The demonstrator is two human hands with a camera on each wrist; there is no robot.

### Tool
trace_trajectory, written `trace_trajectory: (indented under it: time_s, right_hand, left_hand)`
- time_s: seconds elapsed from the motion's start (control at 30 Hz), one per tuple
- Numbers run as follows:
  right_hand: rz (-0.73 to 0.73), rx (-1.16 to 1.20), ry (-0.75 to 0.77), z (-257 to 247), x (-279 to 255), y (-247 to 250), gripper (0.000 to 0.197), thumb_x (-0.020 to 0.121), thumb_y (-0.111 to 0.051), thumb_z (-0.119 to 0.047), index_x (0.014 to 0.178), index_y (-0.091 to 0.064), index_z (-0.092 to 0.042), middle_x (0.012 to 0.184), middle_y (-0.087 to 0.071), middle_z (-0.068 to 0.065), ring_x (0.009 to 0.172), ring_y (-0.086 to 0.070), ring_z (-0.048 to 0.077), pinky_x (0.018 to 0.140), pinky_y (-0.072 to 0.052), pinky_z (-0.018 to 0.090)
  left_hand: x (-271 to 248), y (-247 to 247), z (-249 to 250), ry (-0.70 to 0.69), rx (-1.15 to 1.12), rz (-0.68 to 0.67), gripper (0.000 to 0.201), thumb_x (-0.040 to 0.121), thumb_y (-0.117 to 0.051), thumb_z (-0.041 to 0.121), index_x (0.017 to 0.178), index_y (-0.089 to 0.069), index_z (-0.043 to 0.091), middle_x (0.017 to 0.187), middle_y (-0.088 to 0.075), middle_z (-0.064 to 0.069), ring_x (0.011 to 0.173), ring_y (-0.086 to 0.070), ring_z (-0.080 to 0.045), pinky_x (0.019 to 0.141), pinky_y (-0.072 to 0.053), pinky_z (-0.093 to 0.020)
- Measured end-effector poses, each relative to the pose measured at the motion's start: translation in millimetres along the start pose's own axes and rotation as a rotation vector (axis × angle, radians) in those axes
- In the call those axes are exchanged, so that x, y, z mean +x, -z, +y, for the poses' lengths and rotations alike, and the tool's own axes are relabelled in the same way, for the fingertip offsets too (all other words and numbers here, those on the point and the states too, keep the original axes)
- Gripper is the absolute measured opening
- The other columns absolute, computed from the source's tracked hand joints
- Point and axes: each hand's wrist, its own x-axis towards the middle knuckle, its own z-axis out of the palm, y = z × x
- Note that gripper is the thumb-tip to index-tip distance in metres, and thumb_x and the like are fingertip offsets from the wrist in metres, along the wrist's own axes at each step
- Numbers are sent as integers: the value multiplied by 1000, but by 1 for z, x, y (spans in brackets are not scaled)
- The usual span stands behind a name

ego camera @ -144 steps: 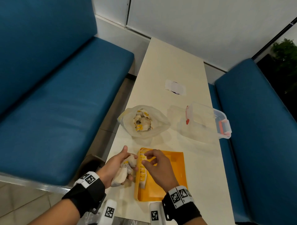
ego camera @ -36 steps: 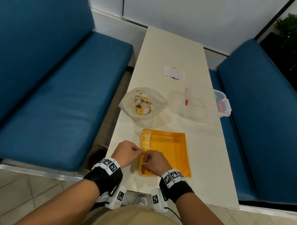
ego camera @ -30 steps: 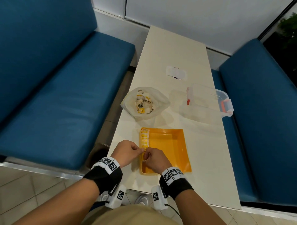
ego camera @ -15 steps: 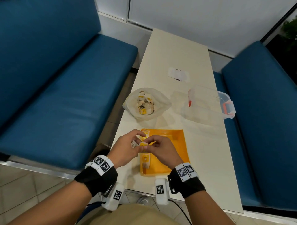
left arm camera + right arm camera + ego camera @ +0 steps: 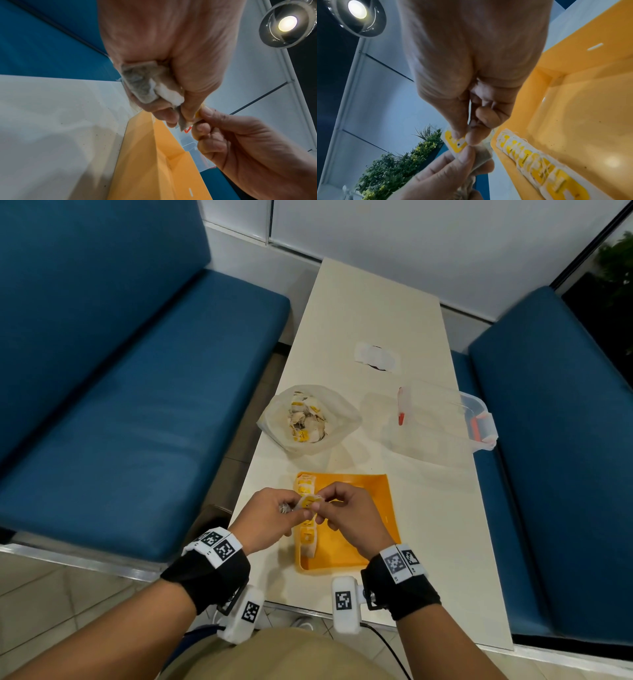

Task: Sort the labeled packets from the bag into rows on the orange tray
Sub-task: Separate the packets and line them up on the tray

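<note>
Just above the orange tray (image 5: 383, 508), my left hand (image 5: 265, 520) clutched spare packets (image 5: 145, 83) while both hands pinched one packet (image 5: 309, 502); my right hand (image 5: 349, 517) gripped its label. One row (image 5: 539, 166) lay along the tray's left wall; beyond the tray, the bag (image 5: 308, 419) was far from empty.

bright ceiling lamp (image 5: 287, 23) glares; close hands blur, edges bend.
</note>
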Motion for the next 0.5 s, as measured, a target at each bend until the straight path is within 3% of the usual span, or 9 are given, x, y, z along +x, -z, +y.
trace_trajectory:
  time_s: [0.1,0.27,0.4,0.5]
  right_hand:
    - [28,4,-17,4,1,5,11,88,-72,-6,91,-65,1,68,-68,4,60,-65,18,48,-40,26]
    - [9,8,-22,5,-2,10,7,90,-70,-4,88,-63,-1,71,-72,12,64,-70,23,48,-45,25]
    - [0,20,-33,6,-1,13,7,93,-65,-2,89,-60,-3,76,-72,20,69,-72,28,48,-48,25]
    - [-25,-63,-68,12,1,16,8,93,-64,-4,89,-58,-5,74,-72,21,63,-71,21,49,-49,26]
  left_hand:
    - [1,1,-5,18,-27,-5,6,91,-76,28,87,-78,24,60,-65,14,51,-58,-5,44,-40,-13]
    - [0,1,-10,44,-43,-18,10,92,-75,28,99,-80,23,68,-69,15,53,-58,-9,44,-41,-14]
    - [6,-1,-15,74,-18,8,17,92,-75,27,109,-73,26,84,-70,1,53,-61,-12,43,-42,-15]
    - [10,-1,-20,91,21,26,18,92,-74,28,110,-73,30,88,-71,-3,52,-62,-11,44,-44,-18]
